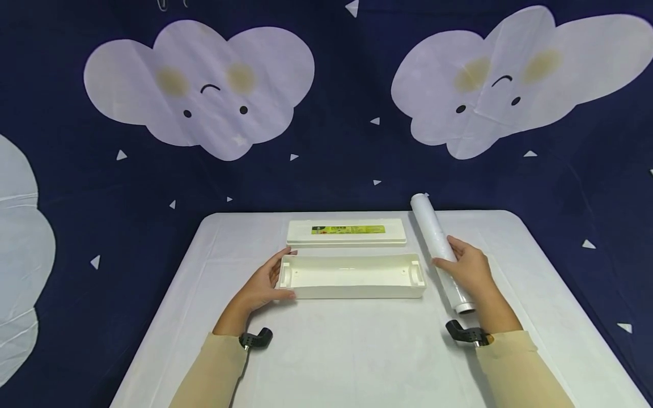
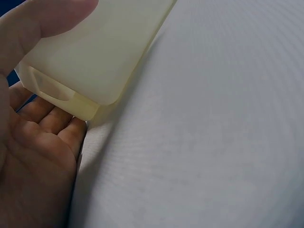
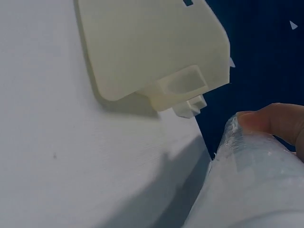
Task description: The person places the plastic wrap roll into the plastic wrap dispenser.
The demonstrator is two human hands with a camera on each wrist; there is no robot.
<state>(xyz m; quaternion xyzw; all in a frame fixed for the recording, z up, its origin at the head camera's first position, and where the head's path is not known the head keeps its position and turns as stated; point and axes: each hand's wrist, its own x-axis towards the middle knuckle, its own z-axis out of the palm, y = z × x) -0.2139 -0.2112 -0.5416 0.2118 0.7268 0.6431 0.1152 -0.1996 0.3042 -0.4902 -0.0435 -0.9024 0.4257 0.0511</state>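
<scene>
An open cream-white long box [image 1: 352, 292] lies on the white table. At its left end my left hand [image 1: 262, 286] grips it, the thumb along the front wall and the other fingers round the end and back; the left wrist view shows this end of the box [image 2: 104, 54] between thumb and fingers. To the right of the box, my right hand [image 1: 470, 271] holds a roll of clear plastic wrap [image 1: 432, 229] by its middle, long axis pointing away from me. In the right wrist view the roll [image 3: 251, 185] is close to the camera, apart from the box's right end [image 3: 152, 47].
Behind the box lies a matching long lid [image 1: 352, 239] with a green and yellow label [image 1: 348, 229]. The white table [image 1: 352, 351] ends at a dark blue curtain [image 1: 336, 181] printed with clouds. Each wrist wears a small black camera mount [image 1: 257, 338].
</scene>
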